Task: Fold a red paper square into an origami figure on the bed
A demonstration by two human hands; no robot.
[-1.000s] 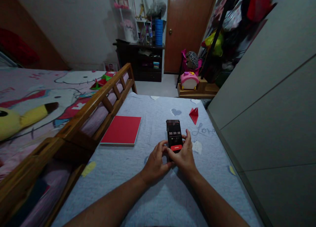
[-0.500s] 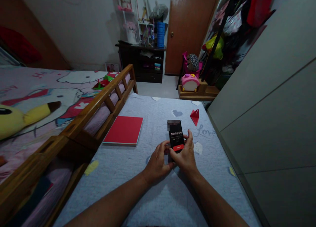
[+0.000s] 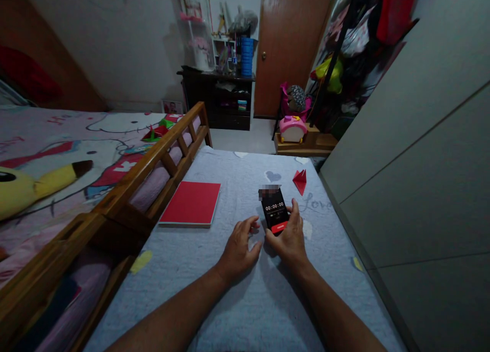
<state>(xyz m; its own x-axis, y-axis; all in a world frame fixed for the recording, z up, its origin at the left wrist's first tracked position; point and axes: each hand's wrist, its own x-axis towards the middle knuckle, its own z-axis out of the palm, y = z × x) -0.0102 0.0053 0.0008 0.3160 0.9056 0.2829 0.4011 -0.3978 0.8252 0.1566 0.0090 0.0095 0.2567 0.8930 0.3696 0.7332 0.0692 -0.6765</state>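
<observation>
My right hand (image 3: 289,234) grips a black smartphone (image 3: 274,209) by its lower end, thumb at the bottom edge and fingers along the right side. The phone's screen faces me, with 00:00:00 and a red button on it. Just left of the phone, my left hand (image 3: 240,247) is apart from it, thumb and fingers spread with nothing between them. A stack of red square paper (image 3: 191,203) lies flat on the bed to the left. Beyond the phone, to the right, rests a folded red paper piece (image 3: 300,181) with pointed tips.
Under everything is a light blue bedsheet (image 3: 237,311). A wooden rail (image 3: 164,160) separates it from a second bed at left, with a yellow plush toy (image 3: 38,183) and red-green folded paper (image 3: 156,132). A pale cabinet (image 3: 413,153) borders the right side.
My left hand has let go of the phone and moved slightly left. The phone, still in my right hand, has tilted a little. The view has shifted slightly.
</observation>
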